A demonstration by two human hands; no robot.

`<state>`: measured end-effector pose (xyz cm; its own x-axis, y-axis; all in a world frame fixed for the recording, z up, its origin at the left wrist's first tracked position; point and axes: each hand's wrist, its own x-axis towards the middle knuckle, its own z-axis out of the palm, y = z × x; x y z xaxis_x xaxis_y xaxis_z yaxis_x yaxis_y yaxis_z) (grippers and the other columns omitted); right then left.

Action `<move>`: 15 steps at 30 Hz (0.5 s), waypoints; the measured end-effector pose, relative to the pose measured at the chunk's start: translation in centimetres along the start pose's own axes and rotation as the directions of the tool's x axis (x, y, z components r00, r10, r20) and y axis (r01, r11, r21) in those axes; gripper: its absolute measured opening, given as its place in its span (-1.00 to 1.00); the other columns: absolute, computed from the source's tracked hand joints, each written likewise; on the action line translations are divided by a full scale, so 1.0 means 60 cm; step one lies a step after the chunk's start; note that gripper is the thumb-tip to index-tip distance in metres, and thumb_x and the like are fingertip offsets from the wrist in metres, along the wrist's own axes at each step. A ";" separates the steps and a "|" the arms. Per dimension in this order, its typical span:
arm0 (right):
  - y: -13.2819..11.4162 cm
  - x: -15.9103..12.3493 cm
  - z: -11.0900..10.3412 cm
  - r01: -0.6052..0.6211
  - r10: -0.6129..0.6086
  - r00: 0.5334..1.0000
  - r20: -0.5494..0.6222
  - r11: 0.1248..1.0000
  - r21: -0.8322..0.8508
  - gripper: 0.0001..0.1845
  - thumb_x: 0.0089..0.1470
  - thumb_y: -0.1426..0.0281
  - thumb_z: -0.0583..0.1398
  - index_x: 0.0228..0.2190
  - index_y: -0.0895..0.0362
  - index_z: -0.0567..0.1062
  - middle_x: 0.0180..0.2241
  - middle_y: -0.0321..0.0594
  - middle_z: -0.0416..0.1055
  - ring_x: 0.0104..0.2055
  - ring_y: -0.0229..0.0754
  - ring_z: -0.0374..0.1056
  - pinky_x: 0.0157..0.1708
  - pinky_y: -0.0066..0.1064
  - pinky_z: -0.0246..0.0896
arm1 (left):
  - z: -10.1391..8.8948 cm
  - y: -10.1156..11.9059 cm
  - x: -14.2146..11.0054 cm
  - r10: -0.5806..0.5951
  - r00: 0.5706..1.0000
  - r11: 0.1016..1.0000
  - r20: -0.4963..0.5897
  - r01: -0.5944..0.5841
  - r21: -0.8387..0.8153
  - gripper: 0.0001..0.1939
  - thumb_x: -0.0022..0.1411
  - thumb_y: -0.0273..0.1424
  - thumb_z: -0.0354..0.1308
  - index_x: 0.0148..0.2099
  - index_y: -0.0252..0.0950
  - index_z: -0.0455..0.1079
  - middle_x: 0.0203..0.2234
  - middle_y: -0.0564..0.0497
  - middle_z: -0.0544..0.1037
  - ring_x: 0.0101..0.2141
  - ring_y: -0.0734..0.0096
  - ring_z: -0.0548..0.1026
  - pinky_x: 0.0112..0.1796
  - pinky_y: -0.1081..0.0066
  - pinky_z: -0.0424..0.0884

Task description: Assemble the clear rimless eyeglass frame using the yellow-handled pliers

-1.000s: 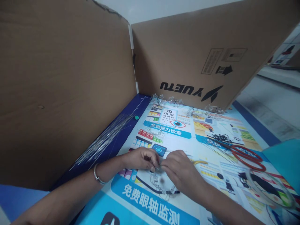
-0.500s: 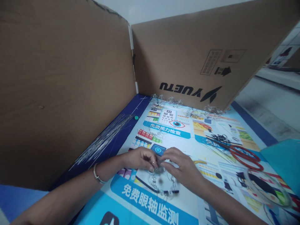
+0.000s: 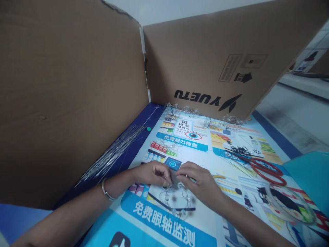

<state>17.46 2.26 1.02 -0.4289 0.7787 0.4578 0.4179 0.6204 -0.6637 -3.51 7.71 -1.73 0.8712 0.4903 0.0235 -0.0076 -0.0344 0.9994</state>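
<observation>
A loop of clear beads on thin wire [image 3: 167, 199] hangs below my two hands, just over the printed table cover. My left hand [image 3: 156, 174] has its fingers curled and pinches the loop's upper left end. Close beside it, my right hand [image 3: 196, 180] pinches the upper right end between thumb and fingers. A tiny bright spot shows at the right fingertips, too small to name. The fingertips of the two hands are only a little apart, and the wire between them is hard to make out.
Loose straight wires [image 3: 110, 157] lie at the left beside a cardboard wall [image 3: 77, 85]. Red-handled scissors [image 3: 268, 171], black bands [image 3: 240, 151] and a clear round dish [image 3: 272, 197] are at the right. Beaded pieces [image 3: 190, 110] line the rear cardboard. A small green lump [image 3: 149, 129] sits near the wires.
Both hands stay nearly in place with small finger shifts. The right fingers have closed in a little, and the beaded loop has swung slightly. The view has moved a touch.
</observation>
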 end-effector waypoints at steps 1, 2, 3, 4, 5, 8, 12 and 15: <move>0.000 0.000 0.000 0.005 -0.005 1.000 -0.003 1.000 0.000 -0.88 0.10 0.42 0.14 -0.37 0.08 0.50 -0.40 -0.23 0.43 -0.35 -0.26 0.37 -0.35 -0.42 0.30 | 0.000 0.003 -0.001 -0.004 1.000 1.000 0.004 0.004 0.009 -0.73 0.07 -0.23 0.25 -0.33 -0.38 0.47 -0.37 -0.07 0.51 -0.32 0.42 0.44 -0.26 0.42 0.34; 0.000 0.000 0.001 0.010 -0.010 1.000 -0.006 1.000 -0.003 -0.88 0.11 0.42 0.14 -0.37 0.08 0.50 -0.40 -0.23 0.43 -0.35 -0.25 0.37 -0.35 -0.41 0.30 | -0.001 0.006 -0.001 -0.006 1.000 1.000 0.010 0.006 0.018 -0.72 0.08 -0.22 0.23 -0.32 -0.38 0.48 -0.37 -0.08 0.51 -0.32 0.40 0.44 -0.26 0.42 0.33; -0.001 0.000 0.001 0.016 -0.016 1.000 -0.006 1.000 -0.007 -0.87 0.11 0.42 0.14 -0.37 0.08 0.50 -0.40 -0.23 0.43 -0.35 -0.25 0.37 -0.35 -0.41 0.30 | -0.001 0.009 -0.001 -0.007 1.000 1.000 0.018 0.007 0.024 -0.70 0.10 -0.20 0.21 -0.31 -0.38 0.48 -0.37 -0.09 0.51 -0.32 0.39 0.44 -0.25 0.41 0.33; -0.001 0.001 0.001 0.025 -0.025 1.000 -0.010 1.000 -0.013 -0.88 0.11 0.42 0.14 -0.37 0.09 0.50 -0.41 -0.23 0.44 -0.35 -0.25 0.37 -0.35 -0.41 0.30 | -0.001 0.011 -0.001 -0.003 1.000 1.000 0.024 0.002 0.021 -0.67 0.12 -0.18 0.18 -0.32 -0.39 0.49 -0.38 -0.10 0.51 -0.32 0.36 0.44 -0.25 0.40 0.33; -0.002 0.001 0.002 0.036 -0.037 0.999 -0.015 0.999 -0.022 -0.88 0.11 0.43 0.14 -0.37 0.09 0.50 -0.41 -0.23 0.44 -0.35 -0.25 0.37 -0.35 -0.42 0.30 | -0.001 0.012 -0.001 0.006 1.000 1.000 0.026 -0.006 0.008 -0.64 0.13 -0.15 0.16 -0.32 -0.40 0.49 -0.39 -0.12 0.50 -0.32 0.34 0.44 -0.25 0.38 0.33; -0.004 0.000 0.003 0.078 -0.080 0.996 -0.030 0.995 -0.058 -0.87 0.12 0.43 0.13 -0.36 0.10 0.50 -0.41 -0.23 0.45 -0.35 -0.25 0.38 -0.36 -0.42 0.30 | 0.000 0.014 0.001 0.032 0.999 0.998 0.011 -0.031 -0.054 -0.55 0.15 -0.08 0.08 -0.36 -0.42 0.49 -0.40 -0.16 0.50 -0.32 0.26 0.43 -0.25 0.34 0.34; -0.005 -0.002 0.005 0.093 -0.096 0.995 -0.028 0.992 -0.089 -0.84 0.14 0.41 0.10 -0.35 0.09 0.49 -0.40 -0.22 0.45 -0.34 -0.24 0.38 -0.36 -0.41 0.31 | 0.002 0.015 0.004 0.046 0.999 0.999 -0.001 -0.046 -0.028 -0.47 0.15 -0.01 0.02 -0.37 -0.43 0.47 -0.43 -0.15 0.48 -0.33 0.25 0.43 -0.26 0.34 0.34; -0.005 -0.002 0.006 0.099 -0.102 0.995 -0.023 0.991 -0.093 -0.84 0.14 0.41 0.09 -0.35 0.10 0.49 -0.40 -0.21 0.45 -0.34 -0.24 0.37 -0.37 -0.41 0.30 | 0.004 0.019 0.007 0.034 0.999 0.999 -0.002 -0.034 0.038 -0.48 0.12 0.01 0.05 -0.40 -0.42 0.43 -0.47 -0.09 0.46 -0.38 0.32 0.41 -0.29 0.38 0.33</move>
<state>17.07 1.91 0.95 -0.4509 0.7136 0.5361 0.4459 0.7004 -0.5573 -3.01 7.66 -0.59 0.8695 0.4906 0.0572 -0.0181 -0.0840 0.9963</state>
